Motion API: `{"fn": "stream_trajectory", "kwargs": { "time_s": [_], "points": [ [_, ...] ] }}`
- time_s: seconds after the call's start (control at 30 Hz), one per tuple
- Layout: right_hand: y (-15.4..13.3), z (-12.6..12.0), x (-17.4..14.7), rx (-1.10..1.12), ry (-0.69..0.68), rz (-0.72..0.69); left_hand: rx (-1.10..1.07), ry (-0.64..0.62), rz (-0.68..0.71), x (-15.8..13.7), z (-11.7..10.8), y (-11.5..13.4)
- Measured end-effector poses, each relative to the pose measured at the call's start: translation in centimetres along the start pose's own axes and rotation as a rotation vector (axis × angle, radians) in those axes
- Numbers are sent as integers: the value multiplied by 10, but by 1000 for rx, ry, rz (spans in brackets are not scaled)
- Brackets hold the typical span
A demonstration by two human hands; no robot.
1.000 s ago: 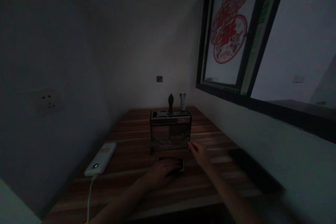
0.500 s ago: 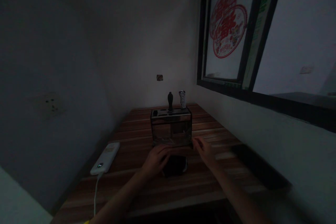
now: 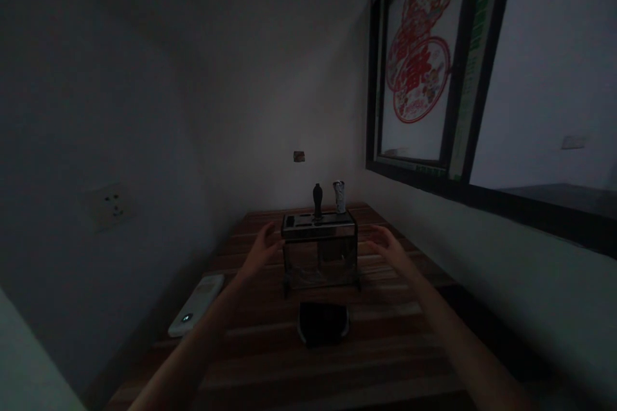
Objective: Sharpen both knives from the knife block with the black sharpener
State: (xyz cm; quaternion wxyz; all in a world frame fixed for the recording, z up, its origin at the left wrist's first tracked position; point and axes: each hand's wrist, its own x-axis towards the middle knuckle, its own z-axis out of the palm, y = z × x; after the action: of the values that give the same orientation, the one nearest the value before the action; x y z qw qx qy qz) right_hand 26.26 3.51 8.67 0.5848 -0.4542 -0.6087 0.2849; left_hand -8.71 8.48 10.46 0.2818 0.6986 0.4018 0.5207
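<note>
A clear-sided knife block with a dark frame and a slotted top stands on the wooden table. A black handle and a pale patterned handle stick up from its top. At the block's left side is my left hand, fingers apart and curved, holding nothing. My right hand is on the other side, a little away from the block, open and empty too. Nearer to me a small black object with pale edges lies on the table; its kind is too dark to make out.
A white power bank lies at the table's left edge. Along the right wall is a long dark object. A window with red decorations is on the right, a wall socket on the left.
Both hands have risen from in front of the block and spread apart to its two sides, with fingers opened. The black object is now uncovered. The view has tilted up slightly.
</note>
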Motion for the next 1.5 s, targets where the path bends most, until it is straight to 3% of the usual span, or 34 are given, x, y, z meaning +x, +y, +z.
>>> {"fn": "stream_trajectory", "kwargs": {
  "time_s": [0.17, 0.4, 0.63, 0.83, 1.07, 1.27, 1.5],
  "points": [
    [8, 7, 23, 170, -261, 38, -112, -229, -17, 11, 6, 9],
    [16, 21, 37, 297, -430, 62, -129, -423, 40, 13, 3, 9],
    [16, 27, 34, 279, -397, 141, -159, -388, 14, 18, 2, -1],
    [20, 32, 35, 266, -266, 158, -182, -359, 1, 18, 2, -2],
    [19, 28, 38, 256, -231, 116, -230, -372, -42, 24, 5, 4],
    [20, 6, 46, 302, -153, 68, -232, -401, 2, 47, 23, 22],
    [17, -39, 59, 264, -4, 77, -293, -413, 59, 67, 68, 40]
  ]
}}
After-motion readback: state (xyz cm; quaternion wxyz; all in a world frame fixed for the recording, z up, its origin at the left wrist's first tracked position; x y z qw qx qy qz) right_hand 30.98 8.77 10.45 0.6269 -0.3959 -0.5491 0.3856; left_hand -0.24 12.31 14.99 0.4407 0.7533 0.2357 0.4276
